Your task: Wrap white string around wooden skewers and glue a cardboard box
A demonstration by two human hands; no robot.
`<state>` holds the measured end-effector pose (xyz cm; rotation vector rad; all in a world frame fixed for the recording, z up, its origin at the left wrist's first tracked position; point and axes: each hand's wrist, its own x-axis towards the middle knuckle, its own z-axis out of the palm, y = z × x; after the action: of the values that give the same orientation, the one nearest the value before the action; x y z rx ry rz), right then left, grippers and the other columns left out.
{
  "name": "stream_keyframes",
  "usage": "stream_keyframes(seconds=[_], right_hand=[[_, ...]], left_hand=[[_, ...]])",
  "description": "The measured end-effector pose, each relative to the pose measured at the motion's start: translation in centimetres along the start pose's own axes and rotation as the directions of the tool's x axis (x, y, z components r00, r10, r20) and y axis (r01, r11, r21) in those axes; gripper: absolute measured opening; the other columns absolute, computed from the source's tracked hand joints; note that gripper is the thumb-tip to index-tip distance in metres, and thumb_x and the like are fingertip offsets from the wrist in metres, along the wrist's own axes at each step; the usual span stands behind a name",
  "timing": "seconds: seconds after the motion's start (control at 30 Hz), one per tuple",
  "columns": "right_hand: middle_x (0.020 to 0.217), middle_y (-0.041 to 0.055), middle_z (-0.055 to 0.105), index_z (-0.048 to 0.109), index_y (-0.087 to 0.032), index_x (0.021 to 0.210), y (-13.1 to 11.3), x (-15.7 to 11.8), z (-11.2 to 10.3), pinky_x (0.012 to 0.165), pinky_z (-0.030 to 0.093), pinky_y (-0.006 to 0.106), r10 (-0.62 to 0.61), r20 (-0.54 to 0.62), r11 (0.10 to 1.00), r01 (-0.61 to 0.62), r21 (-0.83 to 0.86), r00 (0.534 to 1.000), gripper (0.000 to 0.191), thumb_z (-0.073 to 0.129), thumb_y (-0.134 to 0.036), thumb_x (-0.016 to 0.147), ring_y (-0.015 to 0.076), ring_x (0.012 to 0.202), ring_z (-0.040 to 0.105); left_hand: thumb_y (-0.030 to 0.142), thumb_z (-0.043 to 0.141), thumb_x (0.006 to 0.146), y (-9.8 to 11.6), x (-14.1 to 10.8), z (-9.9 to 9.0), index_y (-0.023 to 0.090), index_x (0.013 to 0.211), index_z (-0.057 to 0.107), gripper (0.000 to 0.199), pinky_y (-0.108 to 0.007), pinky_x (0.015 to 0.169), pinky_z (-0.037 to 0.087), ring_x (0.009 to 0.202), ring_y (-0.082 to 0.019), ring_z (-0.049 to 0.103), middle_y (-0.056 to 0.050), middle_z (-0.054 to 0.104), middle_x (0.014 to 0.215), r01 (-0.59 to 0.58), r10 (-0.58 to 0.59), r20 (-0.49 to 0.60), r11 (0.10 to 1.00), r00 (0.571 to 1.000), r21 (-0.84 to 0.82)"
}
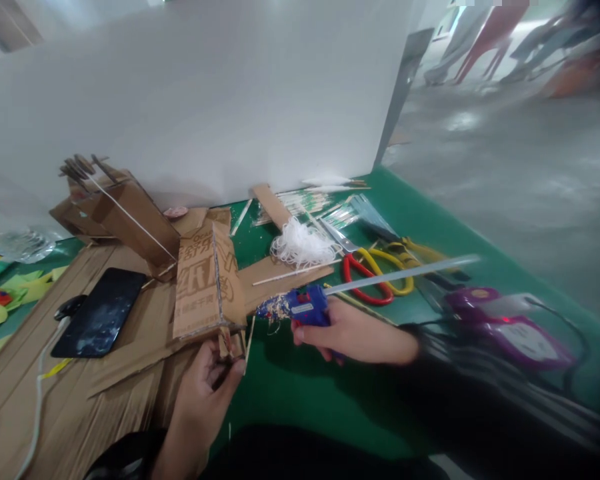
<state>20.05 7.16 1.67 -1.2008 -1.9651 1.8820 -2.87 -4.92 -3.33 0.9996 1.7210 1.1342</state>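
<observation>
My right hand (340, 330) is wrapped round a blue hot glue gun (307, 305), its nozzle pointing left and crusted with dried glue. A long clear glue stick (405, 275) sticks out of its back end. My left hand (207, 387) pinches a small folded cardboard piece (230, 343) at the near edge of a printed cardboard box form (200, 287). The nozzle is close to the box's right side; whether they touch I cannot tell. Behind stands a taller cardboard structure (135, 223) with a white string running down from its top.
A black phone (100, 313) lies on cardboard sheets (35, 393) at left. White string (303, 243), red-and-yellow-handled scissors (367, 277), pliers (420, 250) and thin sticks lie beyond the glue gun. A purple power strip (510, 333) sits at right, and a white panel (205, 100) rises behind.
</observation>
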Motion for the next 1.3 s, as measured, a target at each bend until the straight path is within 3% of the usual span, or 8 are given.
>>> stream_keyframes(seconds=[0.23, 0.47, 0.6, 0.7, 0.87, 1.1, 1.3], right_hand=[[0.057, 0.0003, 0.059, 0.057, -0.018, 0.083, 0.4, 0.1, 1.1, 0.037, 0.041, 0.019, 0.129, -0.042, 0.988, -0.132, -0.079, 0.991, 0.03, 0.064, -0.046, 0.075, 0.012, 0.046, 0.055], [0.059, -0.0023, 0.056, 0.055, -0.018, 0.079, 0.2, 0.3, 1.3, 0.04, 0.042, 0.015, 0.088, -0.01, 0.991, -0.088, -0.101, 0.996, 0.029, 0.06, -0.046, 0.079, 0.009, 0.047, 0.054], [0.059, -0.0027, 0.056, 0.053, -0.018, 0.08, 0.2, 0.5, 1.4, 0.039, 0.043, 0.015, 0.088, -0.006, 0.991, -0.088, -0.098, 0.996, 0.029, 0.06, -0.046, 0.079, 0.0088, 0.047, 0.054], [0.061, -0.0024, 0.056, 0.052, -0.018, 0.081, 0.4, 0.5, 1.4, 0.039, 0.043, 0.016, 0.088, -0.004, 0.992, -0.088, -0.095, 0.996, 0.029, 0.059, -0.046, 0.079, 0.0094, 0.048, 0.055], [0.064, -0.0018, 0.057, 0.052, -0.019, 0.083, 0.6, 0.6, 1.5, 0.039, 0.044, 0.017, 0.075, -0.009, 0.991, -0.076, -0.107, 0.997, 0.029, 0.059, -0.047, 0.079, 0.0098, 0.048, 0.055], [0.064, -0.0013, 0.058, 0.052, -0.019, 0.082, 0.5, 0.5, 1.5, 0.04, 0.044, 0.016, 0.072, -0.018, 0.992, -0.073, -0.103, 0.997, 0.028, 0.059, -0.046, 0.079, 0.0101, 0.049, 0.057], [0.063, -0.0019, 0.057, 0.053, -0.018, 0.082, 0.5, 0.5, 1.6, 0.04, 0.042, 0.016, 0.071, -0.018, 0.991, -0.073, -0.112, 0.997, 0.028, 0.059, -0.046, 0.079, 0.0099, 0.049, 0.056]], left_hand=[[0.029, 0.075, 0.071, -0.1, 0.0, -0.1, 0.02, 0.086, 0.059, 0.023, -0.026, 0.079, 0.053, 0.085, -0.021, 0.067, -0.003, 0.07, 0.085, -0.043, 0.048, -0.047, 0.995, 0.998, 0.09], [0.034, 0.065, 0.08, -1.4, 0.0, -0.7, 0.02, 0.095, 0.059, 0.021, -0.028, 0.082, 0.055, 0.094, -0.022, 0.069, -0.006, 0.072, 0.098, -0.136, 0.143, -0.033, 0.978, 0.989, 0.156], [0.034, 0.064, 0.081, -1.8, -0.1, -1.0, 0.019, 0.09, 0.062, 0.017, -0.027, 0.074, 0.057, 0.086, -0.022, 0.071, -0.004, 0.073, 0.088, -0.186, 0.206, -0.06, 0.953, 0.977, 0.239], [0.034, 0.067, 0.078, -1.8, -0.2, -1.1, 0.018, 0.081, 0.066, 0.016, -0.025, 0.064, 0.057, 0.074, -0.021, 0.071, -0.003, 0.073, 0.078, -0.236, 0.281, -0.1, 0.916, 0.954, 0.324], [0.033, 0.067, 0.08, -1.7, -0.3, -1.0, 0.019, 0.078, 0.068, 0.014, -0.026, 0.066, 0.055, 0.074, -0.019, 0.07, -0.004, 0.073, 0.082, -0.366, 0.444, -0.1, 0.829, 0.89, 0.424], [0.029, 0.065, 0.083, -0.8, -0.8, -0.9, 0.022, 0.081, 0.068, 0.008, -0.027, 0.076, 0.049, 0.082, -0.018, 0.067, 0.0, 0.072, 0.083, -0.407, 0.553, -0.047, 0.665, 0.832, 0.627], [0.027, 0.066, 0.082, -0.7, -0.7, -0.8, 0.022, 0.078, 0.067, 0.007, -0.026, 0.077, 0.047, 0.082, -0.016, 0.067, 0.001, 0.072, 0.082, -0.416, 0.598, -0.073, 0.634, 0.798, 0.652]])
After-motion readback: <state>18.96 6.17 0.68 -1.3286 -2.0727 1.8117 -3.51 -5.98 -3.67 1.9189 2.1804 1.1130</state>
